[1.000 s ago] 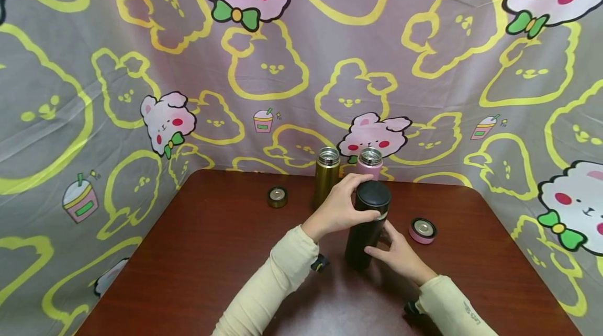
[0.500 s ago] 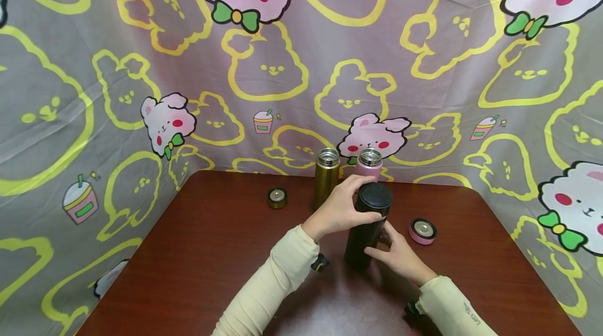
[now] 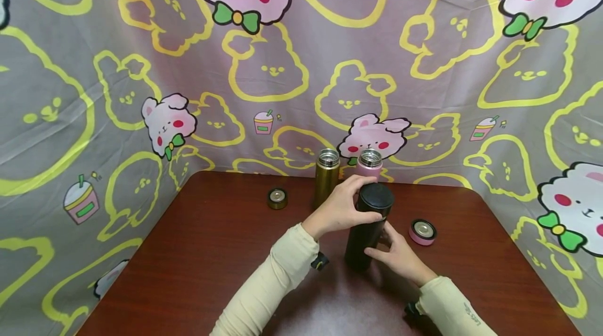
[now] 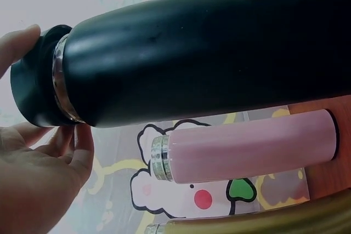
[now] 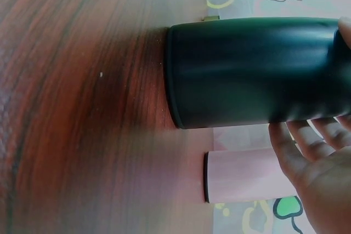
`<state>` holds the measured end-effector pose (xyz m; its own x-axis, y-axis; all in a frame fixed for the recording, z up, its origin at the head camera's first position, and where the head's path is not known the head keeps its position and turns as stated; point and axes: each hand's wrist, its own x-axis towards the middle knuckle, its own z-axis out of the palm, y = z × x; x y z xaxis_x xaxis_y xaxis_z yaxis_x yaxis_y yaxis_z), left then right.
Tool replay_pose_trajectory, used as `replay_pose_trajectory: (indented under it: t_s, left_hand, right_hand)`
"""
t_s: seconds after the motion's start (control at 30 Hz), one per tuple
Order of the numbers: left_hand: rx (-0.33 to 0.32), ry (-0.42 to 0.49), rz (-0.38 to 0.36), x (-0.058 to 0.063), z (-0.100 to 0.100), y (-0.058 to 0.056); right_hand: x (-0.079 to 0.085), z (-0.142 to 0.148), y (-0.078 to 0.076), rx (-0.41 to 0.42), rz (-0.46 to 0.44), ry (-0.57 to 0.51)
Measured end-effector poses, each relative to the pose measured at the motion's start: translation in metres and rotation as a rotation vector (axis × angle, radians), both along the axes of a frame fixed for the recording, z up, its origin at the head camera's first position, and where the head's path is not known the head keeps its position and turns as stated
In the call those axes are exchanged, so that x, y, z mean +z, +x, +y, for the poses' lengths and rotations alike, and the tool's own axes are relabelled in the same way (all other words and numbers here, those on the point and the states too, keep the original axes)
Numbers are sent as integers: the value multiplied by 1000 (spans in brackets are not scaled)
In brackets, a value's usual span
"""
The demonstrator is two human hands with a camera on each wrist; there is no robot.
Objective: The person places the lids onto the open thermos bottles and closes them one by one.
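Observation:
A black thermos [image 3: 361, 244] stands upright on the table between my hands. My left hand [image 3: 340, 209] grips its black lid [image 4: 37, 83] from the left, thumb on the near side and fingers around the far side. A silver ring [image 4: 63, 80] shows between lid and body in the left wrist view. Lower down, my right hand [image 3: 397, 253] holds the thermos body from the right, fingers partly hidden behind it. Behind stand an uncapped gold thermos [image 3: 325, 181] and an uncapped pink thermos [image 3: 369, 167], both with bare steel necks; the black thermos and my left hand partly cover the pink one.
A gold lid [image 3: 277, 199] lies upside down left of the gold thermos. To the right, a pink lid [image 3: 422, 232] also lies with its inside up. The brown wooden table [image 3: 212, 242] ends at the back against a patterned cloth [image 3: 278, 74].
The black lid has shifted slightly to the right under my left hand, and less of the silver ring shows in the head view. My right hand stays in place on the body.

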<state>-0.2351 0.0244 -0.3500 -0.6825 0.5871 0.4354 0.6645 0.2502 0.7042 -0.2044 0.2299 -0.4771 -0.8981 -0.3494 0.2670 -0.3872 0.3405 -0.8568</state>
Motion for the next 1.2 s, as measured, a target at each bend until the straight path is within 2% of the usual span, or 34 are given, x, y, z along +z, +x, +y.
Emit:
replay_pose_trajectory:
  t_s: [0.63, 1.07, 1.2]
  left_hand:
    - [5, -32, 23, -10, -4, -6]
    - [-16, 9, 9, -16, -5, -3]
    - [8, 44, 15, -19, -2, -2]
  right_hand:
    - [0, 5, 0, 4, 7, 43]
    - [-1, 5, 0, 23, 9, 8]
    - [-1, 5, 0, 18, 10, 7]
